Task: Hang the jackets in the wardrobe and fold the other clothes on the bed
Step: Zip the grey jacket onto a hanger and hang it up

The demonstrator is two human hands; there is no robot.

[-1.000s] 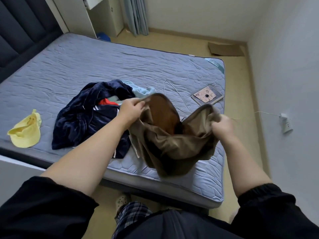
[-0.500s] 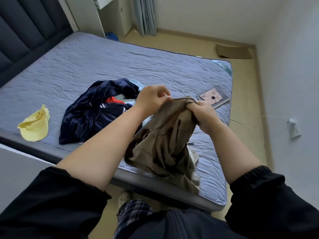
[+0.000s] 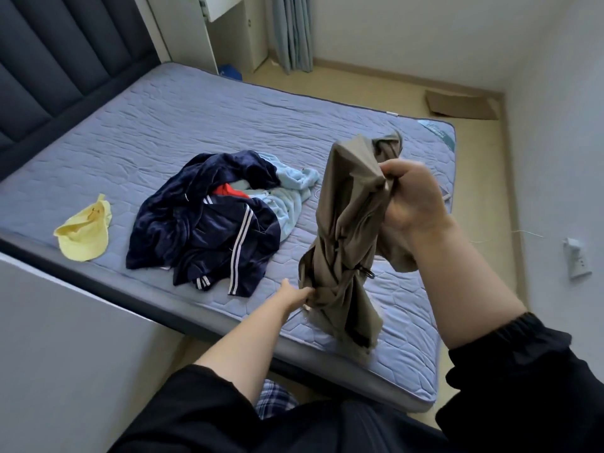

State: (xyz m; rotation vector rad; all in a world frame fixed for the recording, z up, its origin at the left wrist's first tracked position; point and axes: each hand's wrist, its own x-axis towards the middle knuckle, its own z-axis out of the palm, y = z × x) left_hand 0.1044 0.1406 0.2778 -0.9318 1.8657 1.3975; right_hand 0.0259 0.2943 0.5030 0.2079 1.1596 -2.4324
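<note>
head view, high; facing down over bed (image 3: pixel 137 132)

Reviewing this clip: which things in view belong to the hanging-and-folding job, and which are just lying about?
Job in hand:
brown garment, gripped near its top by the right hand and lower down by the left hand
navy striped jacket
light blue garment
yellow cap
bed

Lying about:
cardboard on the floor
wall socket
curtain

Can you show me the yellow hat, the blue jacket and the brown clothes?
yellow hat (image 3: pixel 83 237): head view, middle of its crown.
blue jacket (image 3: pixel 196 230): head view, its crumpled middle.
brown clothes (image 3: pixel 346 204): head view, upper hanging part.
</note>
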